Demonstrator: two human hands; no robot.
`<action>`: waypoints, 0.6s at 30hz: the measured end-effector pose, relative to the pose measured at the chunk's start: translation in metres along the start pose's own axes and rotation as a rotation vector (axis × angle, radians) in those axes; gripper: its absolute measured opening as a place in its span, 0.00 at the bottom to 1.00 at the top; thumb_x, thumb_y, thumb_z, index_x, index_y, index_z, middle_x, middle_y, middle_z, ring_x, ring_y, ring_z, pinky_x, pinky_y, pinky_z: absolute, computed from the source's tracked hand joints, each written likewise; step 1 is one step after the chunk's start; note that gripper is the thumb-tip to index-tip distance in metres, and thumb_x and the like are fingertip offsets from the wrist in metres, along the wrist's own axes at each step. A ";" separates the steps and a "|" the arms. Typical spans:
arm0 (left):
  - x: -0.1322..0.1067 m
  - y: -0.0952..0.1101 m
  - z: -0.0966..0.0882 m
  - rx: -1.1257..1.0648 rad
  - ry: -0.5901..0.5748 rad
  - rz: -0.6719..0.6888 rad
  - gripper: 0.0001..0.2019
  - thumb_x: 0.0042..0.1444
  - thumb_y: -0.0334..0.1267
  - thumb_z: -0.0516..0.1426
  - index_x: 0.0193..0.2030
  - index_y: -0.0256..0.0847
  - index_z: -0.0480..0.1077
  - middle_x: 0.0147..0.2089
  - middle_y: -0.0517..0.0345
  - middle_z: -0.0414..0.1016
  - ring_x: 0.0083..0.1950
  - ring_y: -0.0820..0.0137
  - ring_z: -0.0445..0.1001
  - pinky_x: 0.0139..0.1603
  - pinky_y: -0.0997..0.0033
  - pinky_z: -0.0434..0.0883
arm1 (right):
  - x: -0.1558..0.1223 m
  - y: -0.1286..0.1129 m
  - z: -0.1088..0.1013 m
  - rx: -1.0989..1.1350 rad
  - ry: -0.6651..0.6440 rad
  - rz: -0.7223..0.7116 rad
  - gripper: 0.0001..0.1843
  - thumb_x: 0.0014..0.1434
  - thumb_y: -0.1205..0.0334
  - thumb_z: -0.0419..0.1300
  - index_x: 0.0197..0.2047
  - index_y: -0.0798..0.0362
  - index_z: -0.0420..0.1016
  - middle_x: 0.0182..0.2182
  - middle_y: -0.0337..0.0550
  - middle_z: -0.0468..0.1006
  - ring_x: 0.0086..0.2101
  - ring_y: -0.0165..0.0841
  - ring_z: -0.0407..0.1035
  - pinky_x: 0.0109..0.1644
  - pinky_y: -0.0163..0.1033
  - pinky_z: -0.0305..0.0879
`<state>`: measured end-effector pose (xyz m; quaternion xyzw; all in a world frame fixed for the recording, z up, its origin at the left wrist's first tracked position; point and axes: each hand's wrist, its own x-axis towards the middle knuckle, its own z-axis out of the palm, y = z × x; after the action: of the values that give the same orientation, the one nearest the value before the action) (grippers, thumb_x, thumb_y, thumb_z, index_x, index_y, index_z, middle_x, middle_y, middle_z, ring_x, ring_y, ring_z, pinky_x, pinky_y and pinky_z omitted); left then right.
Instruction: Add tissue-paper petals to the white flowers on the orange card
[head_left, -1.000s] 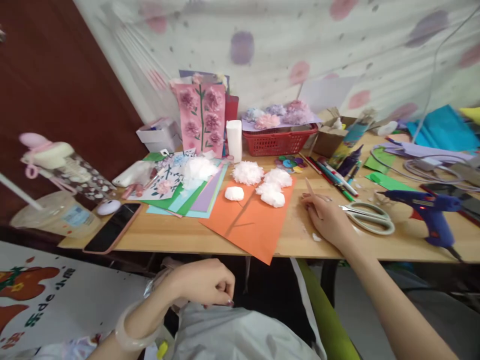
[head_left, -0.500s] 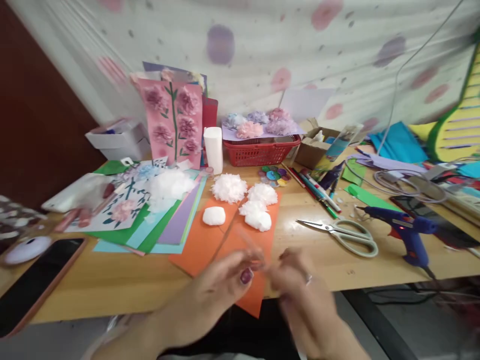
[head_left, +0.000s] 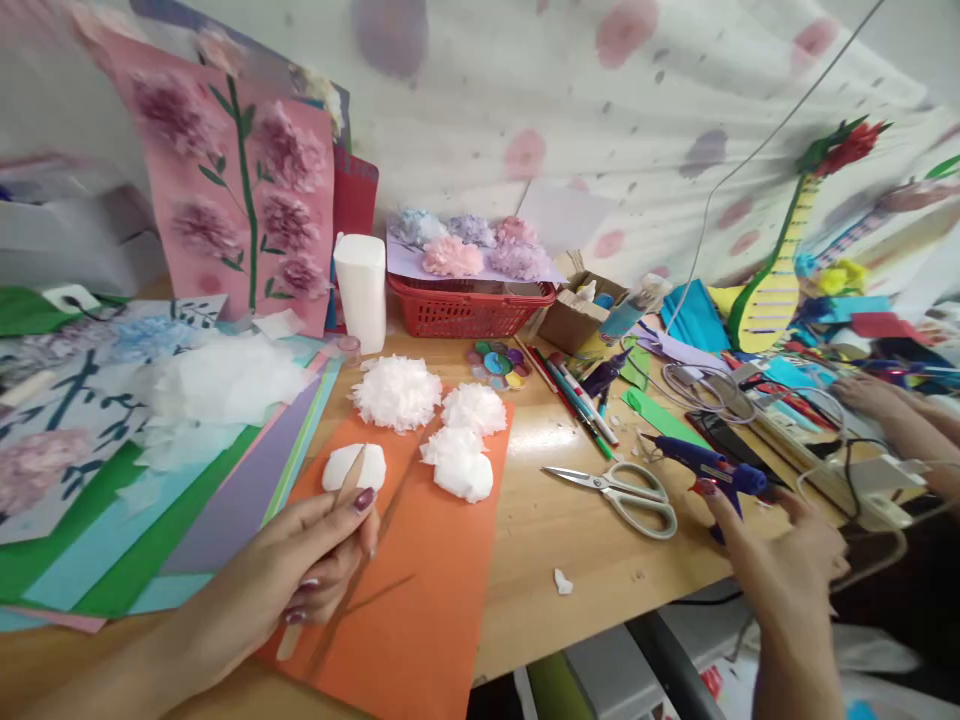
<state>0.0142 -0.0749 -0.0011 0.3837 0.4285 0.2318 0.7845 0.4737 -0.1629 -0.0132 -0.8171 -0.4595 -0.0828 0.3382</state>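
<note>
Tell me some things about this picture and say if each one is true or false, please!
1. The left hand holds a flat wooden stick. True.
2. The scissors lie on the orange paper. False: they lie on the wooden table, to the right of it.
3. The right hand is by the blue glue gun. True.
4. The basket is yellow. False: it is red.
5. White puffs lie on the orange paper. True.

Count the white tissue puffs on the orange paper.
5: a large ruffled puff at the far edge; a smooth puff nearer, partly behind the wooden stick; at right, overlapping, a ruffled far puff, ruffled middle puff and smooth near puff. More could hide beneath.
</note>
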 end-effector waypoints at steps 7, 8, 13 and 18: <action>0.027 -0.016 0.001 -0.002 -0.117 0.003 0.28 0.51 0.68 0.63 0.29 0.41 0.69 0.16 0.76 0.46 0.18 0.80 0.39 0.19 0.76 0.44 | 0.029 -0.017 0.006 -0.016 -0.108 0.129 0.19 0.46 0.37 0.66 0.27 0.45 0.77 0.19 0.44 0.76 0.26 0.52 0.75 0.24 0.51 0.70; 0.028 -0.016 0.000 -0.013 -0.128 0.002 0.28 0.51 0.68 0.63 0.29 0.41 0.69 0.16 0.76 0.46 0.18 0.80 0.39 0.19 0.76 0.44 | 0.028 -0.023 0.000 0.012 -0.103 0.147 0.19 0.47 0.39 0.66 0.28 0.46 0.78 0.19 0.44 0.76 0.25 0.50 0.75 0.21 0.49 0.68; 0.026 -0.009 -0.001 -0.105 -0.171 -0.002 0.27 0.48 0.66 0.65 0.27 0.41 0.69 0.15 0.75 0.47 0.18 0.80 0.40 0.18 0.76 0.43 | 0.002 -0.075 -0.032 0.273 -0.271 0.077 0.12 0.54 0.46 0.67 0.32 0.45 0.81 0.25 0.44 0.80 0.22 0.39 0.71 0.19 0.42 0.67; 0.028 -0.008 -0.005 -0.201 -0.244 -0.035 0.22 0.51 0.57 0.67 0.27 0.40 0.71 0.15 0.74 0.48 0.17 0.82 0.40 0.17 0.79 0.43 | -0.026 -0.163 -0.010 0.355 -0.680 -0.310 0.13 0.59 0.46 0.65 0.37 0.46 0.81 0.27 0.42 0.82 0.23 0.38 0.73 0.24 0.41 0.69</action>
<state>0.0250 -0.0582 -0.0228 0.3207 0.3114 0.2114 0.8692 0.3295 -0.1306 0.0601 -0.6480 -0.6698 0.2222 0.2864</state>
